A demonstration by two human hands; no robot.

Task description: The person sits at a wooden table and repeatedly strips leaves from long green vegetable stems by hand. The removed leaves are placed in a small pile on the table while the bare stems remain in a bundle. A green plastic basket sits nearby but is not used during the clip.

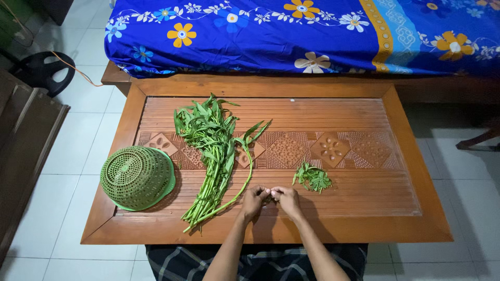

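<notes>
A bundle of long-stemmed leafy greens lies on the carved wooden table, leaves away from me. My left hand and my right hand meet near the table's front edge, fingertips pinched together. One green stem curves from my left hand up to leaves near the table's middle. What sits between the fingertips is too small to make out. A small pile of picked leaves lies just beyond and to the right of my right hand.
A green perforated plastic basket lies upside down at the table's left. Behind the table is a bed with a blue flowered cover. A black fan base stands on the white tiled floor at the far left.
</notes>
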